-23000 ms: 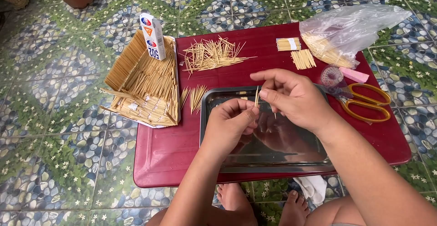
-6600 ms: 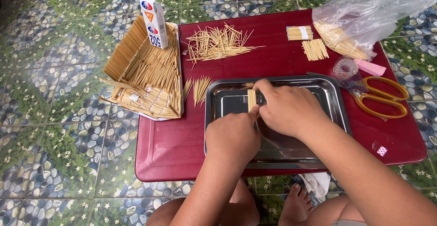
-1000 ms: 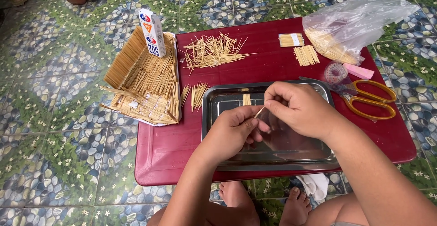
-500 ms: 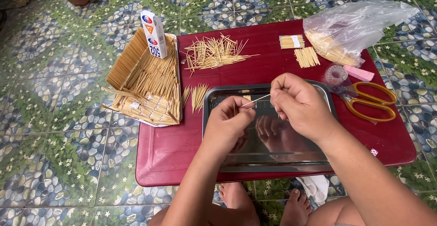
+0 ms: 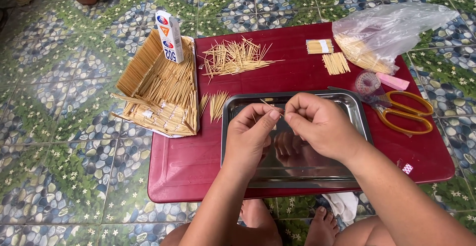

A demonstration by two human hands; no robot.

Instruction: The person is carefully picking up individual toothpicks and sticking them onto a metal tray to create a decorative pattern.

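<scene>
A shiny steel tray [image 5: 354,108] lies directly beneath both hands on the dark red desk [image 5: 188,162]; little can be seen in it besides the hands' reflection. Well to the left of the hands, a flat structure of glued toothpicks [image 5: 161,90] sits half off the desk edge, with a small upright carton [image 5: 169,36] standing at its far end. Beyond the hands lies a loose heap of toothpicks [image 5: 235,57], and a smaller fan of them [image 5: 215,105] lies just left of the tray. Far right of the hands, a clear plastic bag [image 5: 391,30] holds more sticks, with two short cut bundles [image 5: 327,55] beside it. Yellow-handled scissors [image 5: 404,112] lie just right of the tray.

The left hand [image 5: 250,137] and right hand [image 5: 320,124] meet over the tray, fingertips pinched narrow and nearly touching, together holding a single toothpick [image 5: 271,106] between them. Both forearms reach in from the near edge, wrists raised above the tray.
</scene>
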